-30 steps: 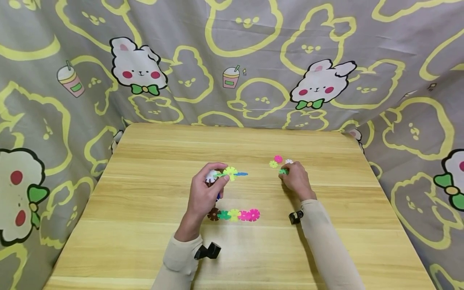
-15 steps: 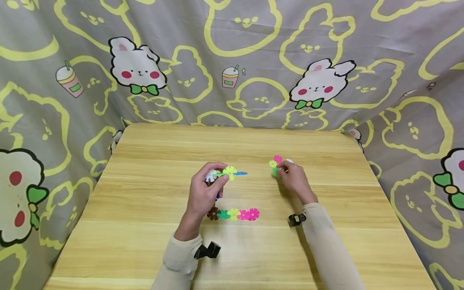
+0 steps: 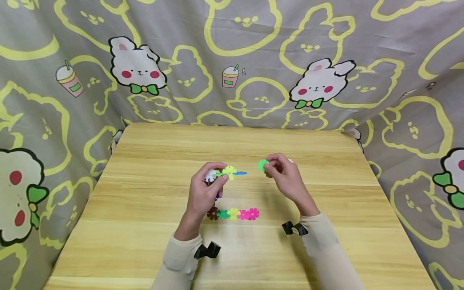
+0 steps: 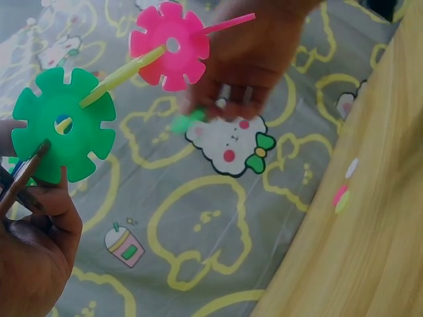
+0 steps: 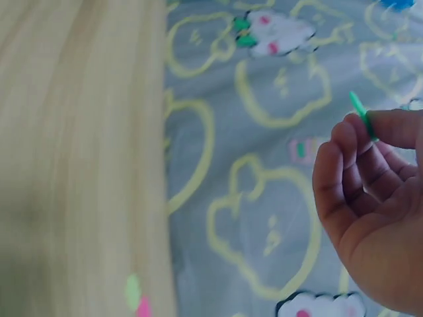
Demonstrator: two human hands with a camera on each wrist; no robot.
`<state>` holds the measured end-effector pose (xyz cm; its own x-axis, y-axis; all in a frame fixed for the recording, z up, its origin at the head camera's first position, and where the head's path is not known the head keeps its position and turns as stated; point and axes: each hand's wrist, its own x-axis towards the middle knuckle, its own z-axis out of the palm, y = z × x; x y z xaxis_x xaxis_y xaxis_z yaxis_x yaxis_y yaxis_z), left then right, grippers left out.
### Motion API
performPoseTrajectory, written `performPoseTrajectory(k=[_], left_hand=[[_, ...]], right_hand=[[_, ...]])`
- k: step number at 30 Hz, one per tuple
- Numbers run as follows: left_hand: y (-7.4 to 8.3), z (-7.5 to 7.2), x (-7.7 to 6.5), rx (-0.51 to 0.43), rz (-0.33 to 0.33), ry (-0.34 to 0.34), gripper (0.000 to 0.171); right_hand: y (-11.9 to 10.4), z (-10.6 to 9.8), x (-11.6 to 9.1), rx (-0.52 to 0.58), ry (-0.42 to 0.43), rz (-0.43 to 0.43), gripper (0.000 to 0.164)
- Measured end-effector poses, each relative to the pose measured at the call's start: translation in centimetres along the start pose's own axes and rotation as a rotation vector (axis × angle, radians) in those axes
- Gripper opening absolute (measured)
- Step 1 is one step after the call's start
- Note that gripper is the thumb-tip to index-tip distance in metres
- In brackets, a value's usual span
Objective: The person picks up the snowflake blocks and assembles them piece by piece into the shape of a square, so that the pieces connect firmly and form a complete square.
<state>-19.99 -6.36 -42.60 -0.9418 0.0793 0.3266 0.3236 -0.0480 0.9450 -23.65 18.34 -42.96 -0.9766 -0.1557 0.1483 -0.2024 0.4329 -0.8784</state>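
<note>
In the head view my left hand (image 3: 201,195) pinches a yellow notched snowflake disc (image 3: 229,172), part of a linked chain. A white disc (image 3: 210,175) and a blue disc (image 3: 241,173) sit either side of it. Lower in the chain run a brown disc (image 3: 213,213), green, yellow and pink ones. The left wrist view shows a green disc (image 4: 63,145) and a pink disc (image 4: 158,63) of the chain up close. Between thumb and fingertips, my right hand (image 3: 288,181) holds a single green disc (image 3: 262,165), seen edge-on in the right wrist view, apart from the chain.
Loose discs lie on the wooden table (image 3: 152,157): a white disc (image 4: 352,168), a pink disc (image 4: 340,195) and a yellow disc (image 4: 343,203), mostly behind my right hand in the head view. A patterned grey curtain (image 3: 195,24) surrounds the table's back and sides.
My right hand has lifted the green disc from beside the loose discs and moved left toward the chain. The left hand and its chain have stayed nearly still.
</note>
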Motion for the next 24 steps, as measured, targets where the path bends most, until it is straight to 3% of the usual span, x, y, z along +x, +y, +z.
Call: performPoseTrajectory(k=[7, 18, 24], left_hand=[[0.2, -0.1, -0.1, -0.001, -0.01, 0.0, 0.02], [0.2, 0.0, -0.2, 0.002, -0.004, 0.002, 0.02], [0.2, -0.1, -0.2, 0.006, -0.008, 0.005, 0.02]], right_hand=[[-2.8, 0.3, -1.2, 0.122, -0.068, -0.081, 0.016], [-4.3, 0.9, -1.6, 0.157, -0.118, -0.148, 0.013], [-4.5, 0.9, -1.7, 0.123, -0.127, -0.172, 0.011]])
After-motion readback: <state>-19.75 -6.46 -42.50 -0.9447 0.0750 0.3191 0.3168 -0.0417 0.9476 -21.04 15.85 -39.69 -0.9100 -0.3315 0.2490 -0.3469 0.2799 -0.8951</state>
